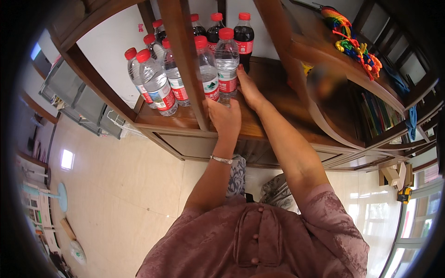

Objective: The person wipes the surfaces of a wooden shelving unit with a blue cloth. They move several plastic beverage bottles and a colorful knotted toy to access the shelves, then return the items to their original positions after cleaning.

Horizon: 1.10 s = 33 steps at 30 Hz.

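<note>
Several clear plastic water bottles with red caps stand upright on a brown wooden cabinet shelf [274, 100]. Behind them are dark cola bottles, one of them [244, 38] at the right. My left hand [224, 116] is low at the front of the group, its fingers by the base of a water bottle [209, 78] just right of the wooden post; whether it grips that bottle is hidden. My right hand [248, 87] lies along the right side of another water bottle [226, 62], thumb up near the label, fingers mostly straight. Whether it holds the bottle or only touches it cannot be told.
A wooden post [184, 62] rises in front of the bottles. A curved wooden divider [313, 104] stands at the right, with a multicoloured knitted item [351, 41] on the upper shelf and books [379, 111] below. Grey storage drawers [83, 100] are at the left.
</note>
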Each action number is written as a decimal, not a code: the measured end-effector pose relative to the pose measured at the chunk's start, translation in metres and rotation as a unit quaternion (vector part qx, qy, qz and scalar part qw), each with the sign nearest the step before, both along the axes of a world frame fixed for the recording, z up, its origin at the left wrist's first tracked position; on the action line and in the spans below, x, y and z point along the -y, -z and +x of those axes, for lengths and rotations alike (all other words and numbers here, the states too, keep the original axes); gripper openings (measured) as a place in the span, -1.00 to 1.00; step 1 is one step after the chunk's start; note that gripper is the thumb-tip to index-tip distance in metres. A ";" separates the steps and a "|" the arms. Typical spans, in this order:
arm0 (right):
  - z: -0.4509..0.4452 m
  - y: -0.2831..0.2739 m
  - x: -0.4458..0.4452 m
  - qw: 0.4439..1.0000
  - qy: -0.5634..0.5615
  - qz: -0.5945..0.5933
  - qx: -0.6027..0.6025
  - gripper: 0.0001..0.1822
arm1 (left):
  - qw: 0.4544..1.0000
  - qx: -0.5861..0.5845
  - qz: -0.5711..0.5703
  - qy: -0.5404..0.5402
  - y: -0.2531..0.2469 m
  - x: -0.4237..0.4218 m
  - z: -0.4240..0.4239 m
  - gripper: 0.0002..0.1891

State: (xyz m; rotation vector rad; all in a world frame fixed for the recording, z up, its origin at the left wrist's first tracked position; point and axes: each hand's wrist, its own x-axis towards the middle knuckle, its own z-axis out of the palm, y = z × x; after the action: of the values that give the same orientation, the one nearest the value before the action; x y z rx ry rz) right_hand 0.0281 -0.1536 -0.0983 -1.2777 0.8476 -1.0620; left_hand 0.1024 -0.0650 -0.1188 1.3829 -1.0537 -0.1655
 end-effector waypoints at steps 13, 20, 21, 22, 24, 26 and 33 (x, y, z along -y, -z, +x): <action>-0.032 0.009 -0.032 0.953 0.124 -0.199 -0.191 -0.20 | 1.000 -0.015 0.005 0.008 -0.003 0.026 0.011 -0.30; -0.075 0.006 -0.053 0.939 0.180 -0.097 -0.276 -0.33 | 0.987 -0.016 -0.001 0.158 0.009 0.040 -0.012 -0.34; -0.085 0.008 -0.054 0.932 0.175 -0.082 -0.308 -0.33 | 0.987 -0.004 0.006 0.161 0.008 0.039 -0.021 -0.33; -0.094 0.009 -0.055 0.923 0.168 -0.066 -0.339 -0.33 | 0.980 -0.017 0.001 0.200 0.006 0.037 -0.030 -0.29; -0.102 0.002 -0.069 0.900 0.233 -0.103 -0.354 -0.34 | 0.980 0.038 -0.022 0.194 0.017 0.043 -0.041 -0.26; -0.112 -0.001 -0.075 0.889 0.290 -0.158 -0.317 -0.34 | 0.971 0.031 -0.028 0.237 0.020 0.046 -0.054 -0.22; -0.149 0.042 -0.065 0.843 0.397 -0.249 -0.263 -0.33 | 0.964 0.057 -0.018 0.258 0.002 0.034 -0.087 -0.35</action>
State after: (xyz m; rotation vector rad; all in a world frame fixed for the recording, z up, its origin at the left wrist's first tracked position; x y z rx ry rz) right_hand -0.1206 -0.0888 -0.1399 -1.7500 1.6941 -1.6932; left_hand 0.0158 -0.0993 -0.1203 1.0700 -1.4927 -0.4499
